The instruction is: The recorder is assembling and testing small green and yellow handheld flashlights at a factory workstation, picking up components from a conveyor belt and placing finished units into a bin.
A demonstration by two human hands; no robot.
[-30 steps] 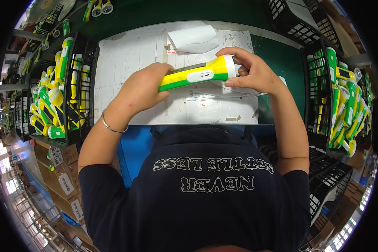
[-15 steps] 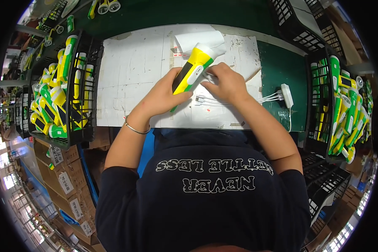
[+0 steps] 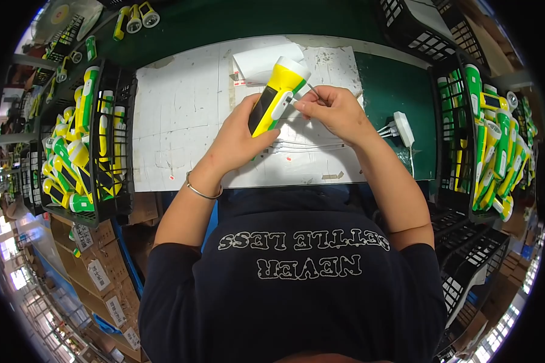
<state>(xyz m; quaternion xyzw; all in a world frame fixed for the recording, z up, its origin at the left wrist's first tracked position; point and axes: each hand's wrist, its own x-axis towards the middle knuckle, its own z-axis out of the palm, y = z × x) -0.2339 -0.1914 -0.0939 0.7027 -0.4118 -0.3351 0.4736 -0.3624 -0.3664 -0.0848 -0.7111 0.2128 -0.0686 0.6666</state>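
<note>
My left hand (image 3: 241,134) is closed round the body of a yellow, green and white flashlight (image 3: 286,78). The flashlight tilts, with its wide white head pointing up and away from me. Along its side are a dark panel and a white switch plate. At that plate my right hand (image 3: 344,116) pinches with thumb and forefinger; a thin piece shows by the fingers, too small to name. Several white cables (image 3: 312,145) lie below the hands and run right to a white charging block (image 3: 404,129).
A curled white sheet (image 3: 263,63) lies beyond the flashlight on the white work board (image 3: 175,109). Black crates of flashlights stand left (image 3: 131,130) and right (image 3: 445,130). More flashlights (image 3: 134,24) lie at the far left of the green table (image 3: 224,21).
My right hand has turned and its fingertips now meet beside the flashlight's switch plate. The flashlight stays in my left hand. The whole view has shifted slightly.
</note>
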